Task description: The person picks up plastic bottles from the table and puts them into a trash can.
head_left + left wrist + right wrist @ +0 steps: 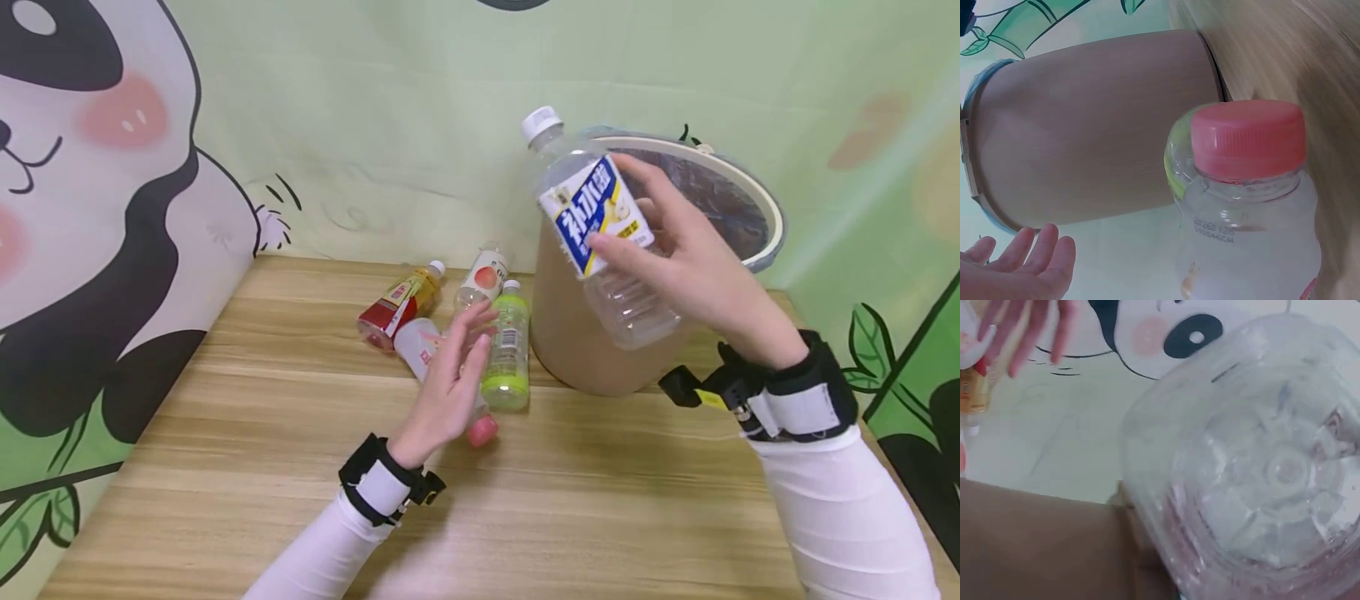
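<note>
My right hand grips a clear plastic bottle with a white cap and a blue, white and yellow label. The bottle tilts in front of the bin's rim, cap up and to the left; its ribbed base fills much of the right wrist view. My left hand is held with fingers extended, over a group of lying bottles. Beneath it is a white bottle with a pink cap, whose cap looms large in the left wrist view. A green bottle lies beside that hand.
A brown bin with a pale rim and a dark liner stands at the back right of the wooden table. A red and yellow bottle and a peach-label bottle lie left of it. A panda-print backdrop rises behind.
</note>
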A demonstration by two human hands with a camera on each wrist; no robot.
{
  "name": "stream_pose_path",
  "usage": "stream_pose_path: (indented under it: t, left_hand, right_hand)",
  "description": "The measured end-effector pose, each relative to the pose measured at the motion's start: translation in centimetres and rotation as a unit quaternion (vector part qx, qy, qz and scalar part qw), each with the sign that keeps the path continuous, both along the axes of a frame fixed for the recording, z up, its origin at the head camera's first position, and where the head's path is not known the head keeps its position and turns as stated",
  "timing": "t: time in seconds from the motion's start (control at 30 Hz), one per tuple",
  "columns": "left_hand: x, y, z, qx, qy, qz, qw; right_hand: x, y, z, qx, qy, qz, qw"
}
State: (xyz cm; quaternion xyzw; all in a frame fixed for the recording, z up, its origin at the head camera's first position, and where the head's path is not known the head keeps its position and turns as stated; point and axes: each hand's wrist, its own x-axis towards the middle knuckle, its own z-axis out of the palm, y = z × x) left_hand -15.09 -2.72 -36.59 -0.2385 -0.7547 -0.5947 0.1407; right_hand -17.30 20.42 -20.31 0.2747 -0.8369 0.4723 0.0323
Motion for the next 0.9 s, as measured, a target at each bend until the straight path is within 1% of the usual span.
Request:
stream_pose_path:
  t: [0.07,0.1,0.17,0.23,0.27,0.3,0.33,0.4,0.43,0.47,0.5,0.53,0.57,0.6,0.63,0.67,0.7,0.77,0.9]
  left_hand:
    - [0.5,0.1,0.9,-0.001,-0.005,0.000,1.0000]
    - [0.6,0.0,0.9,-0.002,-0.003,-0.001,1.0000]
    - [0.5,0.0,0.8,-0.001,-0.002,-0.003,1.0000]
    - [0.5,0.0,0.8,-0.002,0.000,-0.004,1.0000]
    - [0.5,0.0,0.8,-0.002,0.000,-0.004,1.0000]
    - [0.5,0.0,0.7,-0.003,0.000,-0.005,1.0000]
    - [0.5,0.1,0.7,-0.004,0.000,-0.004,1.0000]
    - [0.4,0.1,0.6,-0.006,0.000,-0.003,1.0000]
    - [0.2,0.1,0.3,-0.006,0.001,-0.003,1.0000]
    - [0.0,0.1,-0.1,-0.006,0.003,-0.002,1.0000]
    - [-0.2,0.1,-0.5,-0.005,0.006,-0.002,1.0000]
    - [-0.5,0.1,-1.0,-0.005,0.009,-0.001,0.9999]
    - [-0.7,0.1,-1.4,-0.005,0.011,-0.002,0.9999]
    - [-0.9,0.1,-1.9,-0.006,0.014,-0.001,0.9999]
    - [-1.2,0.1,-2.3,-0.006,0.018,-0.001,0.9998]
    - [-1.3,0.1,-2.5,-0.006,0.022,-0.001,0.9997]
    - [-1.3,0.1,-2.7,-0.008,0.024,-0.001,0.9997]
    - [-1.3,0.1,-2.8,-0.011,0.028,-0.002,0.9996]
    - [-1.3,0.0,-3.0,-0.018,0.032,-0.003,0.9993]
  right_hand:
    - [-0.4,0.5,0.8,-0.070,-0.042,0.003,0.997]
    - [-0.7,0.9,1.2,-0.110,-0.064,0.006,0.992]
    - [-1.3,1.4,1.7,-0.196,-0.094,0.013,0.976]
    - [-2.1,2.0,2.0,-0.277,-0.106,0.022,0.955]
    - [-2.5,2.2,2.2,-0.299,-0.108,0.018,0.948]
    - [-2.8,2.5,2.3,-0.312,-0.102,0.010,0.945]
    - [-3.2,2.7,2.3,-0.320,-0.096,-0.001,0.942]
    - [-3.9,3.3,2.3,-0.319,-0.083,-0.033,0.944]
    - [-4.2,3.5,2.3,-0.303,-0.075,-0.058,0.948]
    - [-4.5,3.7,2.2,-0.267,-0.055,-0.092,0.958]
    - [-4.8,3.9,2.1,-0.223,-0.031,-0.128,0.966]
    - [-5.1,4.1,1.9,-0.172,-0.005,-0.164,0.971]
    - [-5.4,4.2,1.7,-0.115,0.027,-0.199,0.973]
    - [-5.7,4.3,1.4,-0.059,0.057,-0.231,0.969]
    - [-6.0,4.4,1.1,-0.005,0.086,-0.262,0.961]
    - [-6.3,4.4,0.9,0.039,0.111,-0.286,0.951]
    - [-6.5,4.5,0.6,0.062,0.128,-0.298,0.944]
    - [-6.8,4.6,0.1,0.090,0.143,-0.314,0.934]
    - [-6.8,4.5,-0.3,0.100,0.132,-0.346,0.924]
